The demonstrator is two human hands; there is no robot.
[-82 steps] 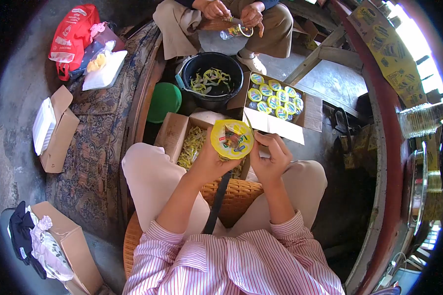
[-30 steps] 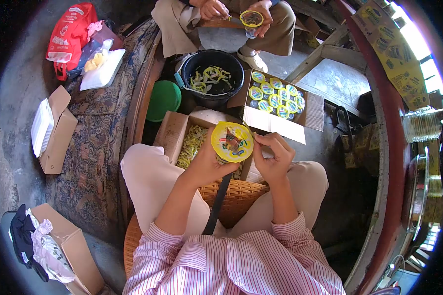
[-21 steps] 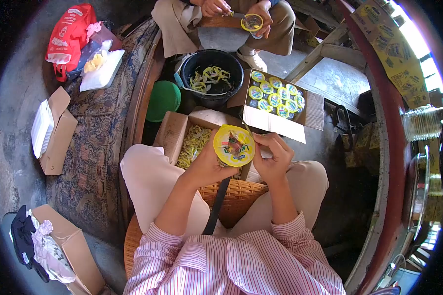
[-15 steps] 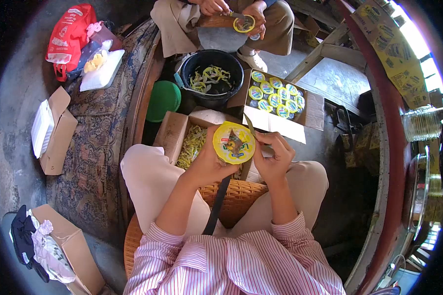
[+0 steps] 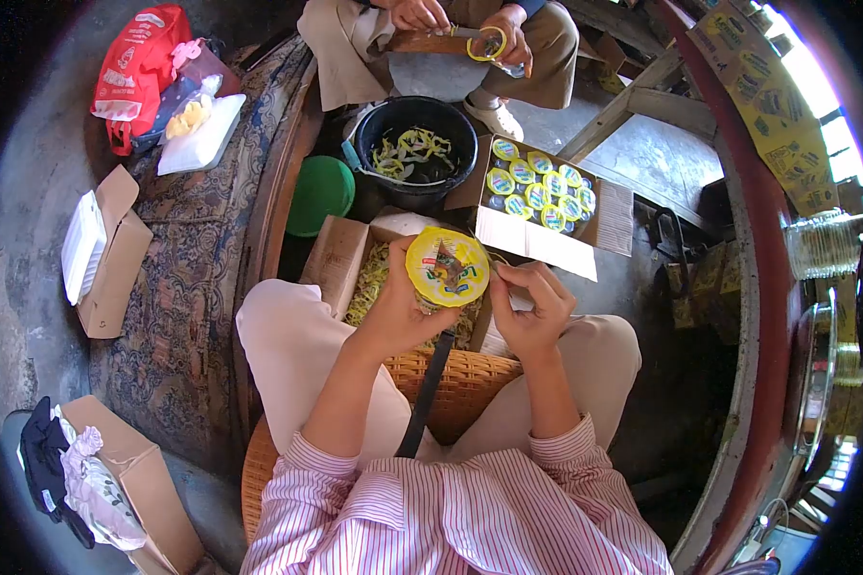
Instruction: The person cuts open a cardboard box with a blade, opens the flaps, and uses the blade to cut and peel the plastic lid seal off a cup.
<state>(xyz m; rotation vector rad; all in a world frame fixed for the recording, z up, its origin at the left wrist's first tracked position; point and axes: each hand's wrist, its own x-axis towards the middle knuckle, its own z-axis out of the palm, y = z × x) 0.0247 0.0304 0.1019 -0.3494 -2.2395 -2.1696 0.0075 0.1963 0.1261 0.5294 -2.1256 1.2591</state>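
My left hand (image 5: 390, 313) is wrapped round a plastic drink cup (image 5: 447, 269) and tilts its yellow printed lid towards me. The lid has a hole with ragged edges in its middle. My right hand (image 5: 535, 309) is closed in a pinch at the cup's right rim, on a thin knife (image 5: 494, 260) whose blade now shows only as a narrow sliver. Below the cup, an open cardboard box (image 5: 334, 261) holds many yellow strips, partly hidden by my left hand.
A black bucket (image 5: 357, 125) with yellow strips stands ahead, beside a green round object (image 5: 320, 195). Right of it, a carton (image 5: 612, 217) holds several lidded cups. Opposite, a co-worker's hands (image 5: 508, 43) hold a cup and knife. A wooden frame (image 5: 676, 110) stands right.
The cup has shifted slightly left and up, and its lid has turned. The knife blade, upright beside the rim before, now lies lower and mostly out of sight. The co-worker's cup has tilted.
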